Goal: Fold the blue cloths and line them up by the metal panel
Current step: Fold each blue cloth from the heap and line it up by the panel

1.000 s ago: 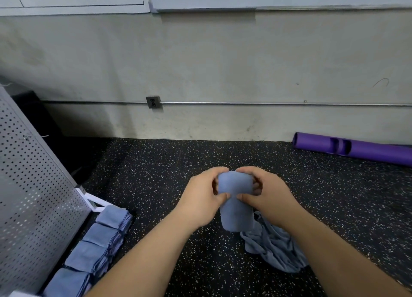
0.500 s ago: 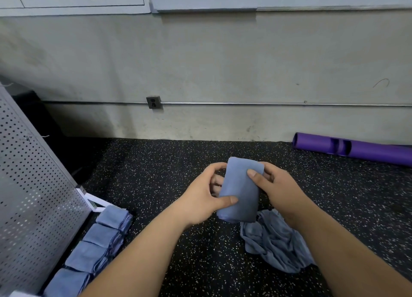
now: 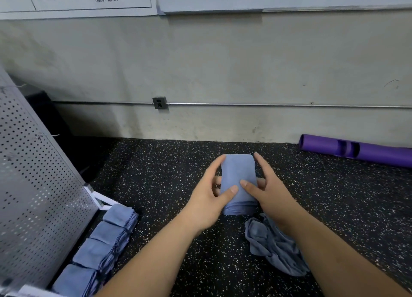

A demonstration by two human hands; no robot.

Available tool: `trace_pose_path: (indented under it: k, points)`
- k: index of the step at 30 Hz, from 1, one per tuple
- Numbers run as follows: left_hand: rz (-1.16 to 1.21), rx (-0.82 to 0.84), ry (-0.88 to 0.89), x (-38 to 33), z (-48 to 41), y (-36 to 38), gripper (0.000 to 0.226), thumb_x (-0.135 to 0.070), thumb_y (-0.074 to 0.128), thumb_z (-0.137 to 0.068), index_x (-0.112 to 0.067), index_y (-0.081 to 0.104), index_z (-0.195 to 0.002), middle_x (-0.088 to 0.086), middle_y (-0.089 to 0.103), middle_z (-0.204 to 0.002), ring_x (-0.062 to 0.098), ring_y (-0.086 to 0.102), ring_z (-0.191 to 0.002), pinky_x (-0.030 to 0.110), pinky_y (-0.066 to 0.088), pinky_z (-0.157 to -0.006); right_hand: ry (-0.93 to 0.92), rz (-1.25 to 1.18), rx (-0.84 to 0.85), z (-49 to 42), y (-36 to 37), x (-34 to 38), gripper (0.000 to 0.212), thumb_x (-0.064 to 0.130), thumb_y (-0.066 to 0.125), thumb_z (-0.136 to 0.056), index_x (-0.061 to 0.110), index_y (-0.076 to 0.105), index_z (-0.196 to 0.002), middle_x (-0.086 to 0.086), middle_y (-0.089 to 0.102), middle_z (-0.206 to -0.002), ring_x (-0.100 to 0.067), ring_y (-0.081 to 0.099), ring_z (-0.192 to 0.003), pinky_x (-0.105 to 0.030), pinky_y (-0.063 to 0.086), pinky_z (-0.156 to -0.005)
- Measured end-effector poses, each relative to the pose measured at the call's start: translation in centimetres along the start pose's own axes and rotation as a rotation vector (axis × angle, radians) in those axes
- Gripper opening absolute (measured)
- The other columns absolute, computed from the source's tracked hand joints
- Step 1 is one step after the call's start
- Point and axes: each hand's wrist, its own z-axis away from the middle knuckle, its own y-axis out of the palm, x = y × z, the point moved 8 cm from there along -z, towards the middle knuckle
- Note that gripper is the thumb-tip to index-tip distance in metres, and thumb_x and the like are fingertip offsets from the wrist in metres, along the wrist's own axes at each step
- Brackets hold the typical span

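A folded blue cloth is held flat in the middle of the view, above the speckled floor. My left hand holds its left side, thumb on top and fingers underneath. My right hand holds the right side the same way. A crumpled blue cloth lies on the floor under my right forearm. Several folded blue cloths lie in a row along the foot of the perforated metal panel at the left.
The black speckled floor runs to a grey wall with a pipe and an outlet box. A purple tube lies by the wall at the right. The panel's white base juts out near the row.
The cloth has gone from hanging upright in my pinching fingers to lying flat and folded between both hands, which have spread along its sides.
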Motion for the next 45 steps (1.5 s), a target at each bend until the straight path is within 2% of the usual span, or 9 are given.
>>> trace_pose_path:
  k: [5,10,17,21,26,33,38,40,45]
  points:
    - [0.025,-0.064,-0.068,2.1,2.6,-2.0,0.068,0.0,0.075,-0.097,-0.031,0.053,-0.154,0.002,0.065,-0.14,0.01,0.074,-0.111,0.03,0.062,-0.094,-0.01,0.147,0.075,-1.1,3.4,-1.5,0.071,0.022,0.067,-0.105,0.056,0.033,-0.157,-0.004,0.08,-0.114,-0.021,0.079,-0.1,-0.042,0.064,-0.087]
    - [-0.085,-0.263,-0.145,5.4,5.8,-7.9,0.071,-0.011,0.084,-0.09,-0.031,0.056,-0.152,-0.01,0.064,-0.141,0.002,0.067,-0.121,0.032,0.056,-0.107,-0.126,0.289,0.197,-0.5,11.1,-2.4,0.053,0.018,0.063,-0.107,0.039,0.049,-0.153,0.017,0.053,-0.15,0.011,0.055,-0.125,-0.006,0.045,-0.097]
    - [-0.096,-0.391,-0.352,11.2,12.8,-15.8,0.075,-0.042,0.074,-0.085,-0.051,0.047,-0.153,-0.009,0.059,-0.149,0.006,0.062,-0.127,0.033,0.052,-0.11,-0.074,0.391,0.376,-0.1,22.4,-7.9,0.048,0.024,0.065,-0.106,0.04,0.056,-0.15,0.015,0.06,-0.146,-0.007,0.063,-0.126,-0.045,0.053,-0.11]
    - [-0.01,-0.424,-0.448,15.6,17.0,-20.8,0.067,-0.01,0.064,-0.098,-0.041,0.047,-0.155,-0.002,0.062,-0.14,-0.001,0.066,-0.093,0.013,0.053,-0.076,0.01,0.405,0.512,0.0,29.7,-12.0,0.049,0.02,0.064,-0.106,0.041,0.057,-0.149,0.01,0.061,-0.146,-0.009,0.063,-0.127,-0.045,0.053,-0.111]
    - [0.056,-0.546,-0.558,22.0,21.5,-28.4,0.078,0.006,0.062,-0.095,-0.038,0.045,-0.157,0.012,0.06,-0.144,0.011,0.065,-0.091,0.014,0.053,-0.065,0.058,0.434,0.671,-0.4,40.5,-16.2,0.052,0.015,0.067,-0.102,0.04,0.059,-0.147,0.006,0.061,-0.148,-0.01,0.062,-0.13,-0.044,0.05,-0.115]
    - [0.237,-0.909,-0.642,29.7,24.0,-35.5,0.078,0.009,0.059,-0.098,-0.035,0.038,-0.158,0.006,0.062,-0.142,0.023,0.066,-0.108,0.014,0.057,-0.081,-0.008,0.67,0.812,-3.1,52.6,-20.8,0.057,0.012,0.066,-0.103,0.031,0.053,-0.154,0.0,0.055,-0.154,-0.018,0.054,-0.138,-0.027,0.04,-0.114]
    - [0.565,-1.053,-0.669,35.9,24.6,-37.5,0.063,-0.009,0.082,-0.088,-0.039,0.064,-0.14,0.016,0.068,-0.138,0.035,0.069,-0.118,0.046,0.054,-0.11,-0.023,0.781,0.889,-3.8,57.0,-25.2,0.058,0.022,0.064,-0.106,0.031,0.044,-0.16,-0.001,0.059,-0.143,-0.021,0.059,-0.126,-0.008,0.038,-0.094]
    - [0.608,-1.094,-0.709,37.7,24.9,-38.4,0.079,-0.035,0.098,-0.07,-0.025,0.067,-0.143,0.016,0.07,-0.138,0.034,0.07,-0.12,0.041,0.056,-0.107,-0.007,0.773,0.89,-4.1,58.4,-26.6,0.057,0.021,0.062,-0.106,0.037,0.044,-0.157,-0.003,0.058,-0.149,-0.023,0.059,-0.131,-0.023,0.043,-0.109]
    - [0.581,-1.262,-0.681,40.2,26.7,-39.8,0.083,0.016,0.054,-0.097,-0.05,0.049,-0.148,0.008,0.071,-0.129,0.017,0.072,-0.093,0.029,0.065,-0.073,-0.044,0.814,0.9,-4.7,61.7,-29.1,0.062,0.013,0.06,-0.105,0.03,0.042,-0.162,-0.005,0.057,-0.151,-0.02,0.056,-0.132,-0.019,0.039,-0.105]
